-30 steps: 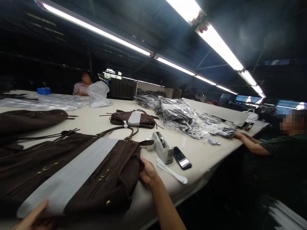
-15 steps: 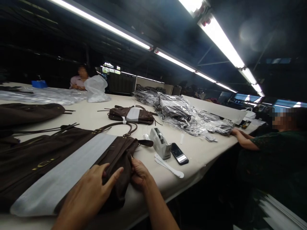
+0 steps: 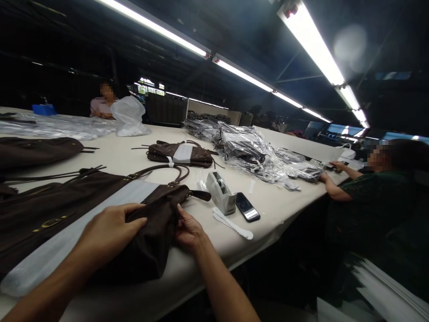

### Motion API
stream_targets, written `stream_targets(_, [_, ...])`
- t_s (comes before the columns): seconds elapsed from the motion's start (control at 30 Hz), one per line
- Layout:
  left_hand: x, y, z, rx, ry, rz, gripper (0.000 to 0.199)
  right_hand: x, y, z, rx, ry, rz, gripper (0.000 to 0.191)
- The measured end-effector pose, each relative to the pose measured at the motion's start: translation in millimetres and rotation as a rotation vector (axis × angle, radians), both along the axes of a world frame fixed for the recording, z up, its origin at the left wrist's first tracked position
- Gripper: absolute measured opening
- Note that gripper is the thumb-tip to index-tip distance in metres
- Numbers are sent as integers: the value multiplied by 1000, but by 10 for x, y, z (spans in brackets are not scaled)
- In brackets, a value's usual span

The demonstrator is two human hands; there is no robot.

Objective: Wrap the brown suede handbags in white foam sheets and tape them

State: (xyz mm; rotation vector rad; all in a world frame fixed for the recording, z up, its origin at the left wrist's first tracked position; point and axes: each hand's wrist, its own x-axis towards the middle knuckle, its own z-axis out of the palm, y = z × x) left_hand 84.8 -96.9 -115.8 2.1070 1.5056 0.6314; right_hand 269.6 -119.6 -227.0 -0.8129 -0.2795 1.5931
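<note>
Bag [image 3: 80, 192], dark brown with pale band [image 3: 132, 192], lies on table [image 3: 114, 154] at 8 o'clock from view centre; left hand [image 3: 112, 226] likewise at 8 o'clock, over bag fabric, thumb and forefinger parted, cannot tell whether a fold is pinched; right hand [image 3: 189, 229] at 7 o'clock, pinching bag's end between thumb and fingers; tape dispenser [image 3: 223, 197] at 6 o'clock; white strips [image 3: 234, 228] between 5 and 6 o'clock; phone [image 3: 247, 206] between 4 and 5 o'clock, just beside dispenser; plastic-wrapped pile [image 3: 246, 143] near 3 o'clock; co-worker [image 3: 375, 194] farther out at 3 o'clock.
</note>
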Motion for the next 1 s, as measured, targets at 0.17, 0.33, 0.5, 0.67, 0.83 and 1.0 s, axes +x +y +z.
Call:
stream_targets(0.17, [111, -259, 185, 90, 248, -70, 35, -91, 91, 85, -57, -649, -224, 27])
stream_targets(0.33, [296, -653, -387, 423, 422, -256, 44, -136, 0, -13, -93, -1338, -301, 26])
stream_targets(0.5, [221, -895, -935, 702, 129, -80, 48, -102, -46, -74, -89, -1308, -341, 25])
stream_targets(0.67, [171, -1042, -1026, 702, 56, 10, 45, -110, -154, -16, -122, -1311, -282, 38])
stream_targets(0.83, [174, -1066, -1038, 750, 34, -40, 44, -215, -733, 62, 114, -1535, -585, 42])
stream_targets(1.0, [180, -1027, -1061, 837, 0, -109, 48, -439, -1198, -61, 364, -1507, -347, 35])
